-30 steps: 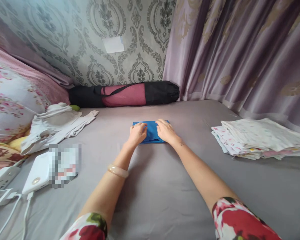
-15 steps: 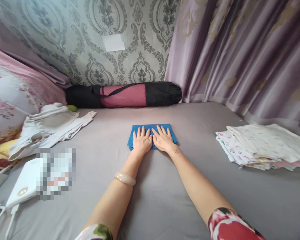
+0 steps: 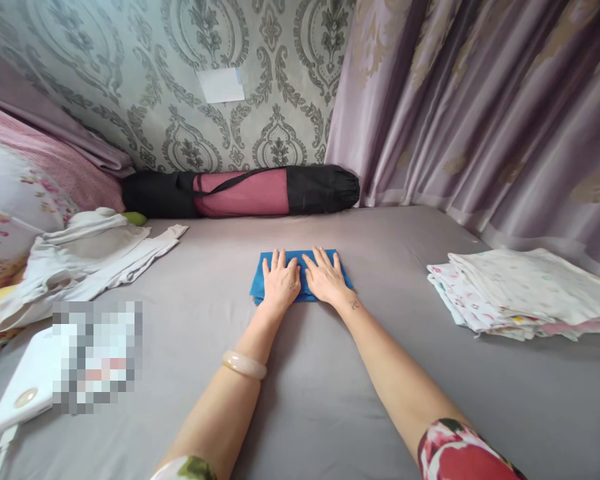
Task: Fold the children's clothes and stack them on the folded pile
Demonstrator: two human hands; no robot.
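A folded blue cloth (image 3: 301,256) lies flat on the grey sheet (image 3: 340,373), in the middle of the view. Resting on its left half is my left hand (image 3: 281,283), palm down, fingers stretched out and pointing away from me. My right hand (image 3: 326,277) lies likewise on the right half, its fingers spread. Both hands press on top of the cloth without gripping it, and the thumbs come close together near its centre. Parts of the cloth are hidden beneath the palms.
A black and pink rolled bag (image 3: 245,192) lies along the wall. On the right sits a stack of folded patterned cloths (image 3: 530,293). Crumpled white clothing (image 3: 87,257) lies to the left, with a white power bank (image 3: 35,373) and cable nearer me, beside a blurred-out item.
Both hands stay on the blue cloth, with the left fingers drawn slightly closer together. The camera view has shifted a little, so the surroundings sit slightly further left.
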